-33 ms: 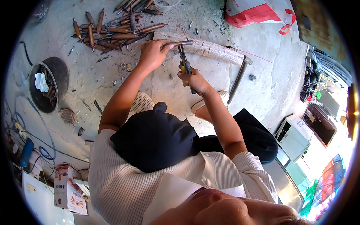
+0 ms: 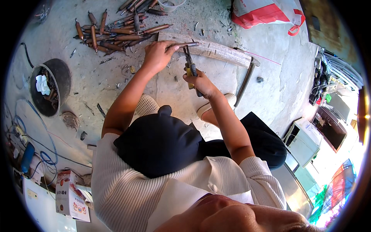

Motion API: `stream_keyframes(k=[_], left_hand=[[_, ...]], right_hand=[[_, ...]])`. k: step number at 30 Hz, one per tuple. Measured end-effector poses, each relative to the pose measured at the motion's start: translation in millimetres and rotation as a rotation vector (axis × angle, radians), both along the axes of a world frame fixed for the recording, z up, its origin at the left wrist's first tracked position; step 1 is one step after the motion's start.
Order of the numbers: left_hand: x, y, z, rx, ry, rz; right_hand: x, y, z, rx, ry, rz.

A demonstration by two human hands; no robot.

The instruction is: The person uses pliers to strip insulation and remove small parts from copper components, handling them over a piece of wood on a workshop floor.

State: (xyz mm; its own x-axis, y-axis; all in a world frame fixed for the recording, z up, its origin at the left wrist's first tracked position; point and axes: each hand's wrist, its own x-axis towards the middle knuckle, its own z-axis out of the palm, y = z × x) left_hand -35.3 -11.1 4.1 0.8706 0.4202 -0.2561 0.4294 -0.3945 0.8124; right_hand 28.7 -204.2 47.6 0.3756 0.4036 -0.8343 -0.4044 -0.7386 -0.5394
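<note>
My left hand (image 2: 158, 55) is closed round a brownish copper tube (image 2: 191, 44) with a narrowed end, held over a worn wooden board (image 2: 220, 53) on the floor. In my right hand (image 2: 203, 83) is a pair of pliers (image 2: 188, 62) with yellow and black grips. Their jaws point away from me and meet the tube near its right part; whether they grip it I cannot tell. Left of the board lies a pile of similar copper tubes (image 2: 123, 37), narrowed at the ends.
A hammer (image 2: 244, 83) rests against the board's right end. At left stands a dark bucket (image 2: 63, 77) with tubes and a white crumpled piece inside. A red and white bag (image 2: 262, 15) and a clear tub (image 2: 170, 5) lie beyond. Hoses (image 2: 42, 116) run along the left floor.
</note>
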Motion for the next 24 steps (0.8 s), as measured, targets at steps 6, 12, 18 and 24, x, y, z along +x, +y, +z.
stream_keyframes(k=[6,12,18,24], left_hand=[[0,1,3,-0.009,0.013,-0.014],[-1,0,-1,0.037,0.006,-0.032],[-1,-2,0,0.053,-0.02,-0.043],[-1,-5,-7,0.05,-0.032,-0.018]], right_hand=[[0,-4,-6,-0.02,-0.003,0.027],[-2,-2,-2,-0.02,-0.022,0.025],[-1,-1,0,-0.006,-0.01,0.012],[-1,0,2,-0.003,-0.012,0.002]])
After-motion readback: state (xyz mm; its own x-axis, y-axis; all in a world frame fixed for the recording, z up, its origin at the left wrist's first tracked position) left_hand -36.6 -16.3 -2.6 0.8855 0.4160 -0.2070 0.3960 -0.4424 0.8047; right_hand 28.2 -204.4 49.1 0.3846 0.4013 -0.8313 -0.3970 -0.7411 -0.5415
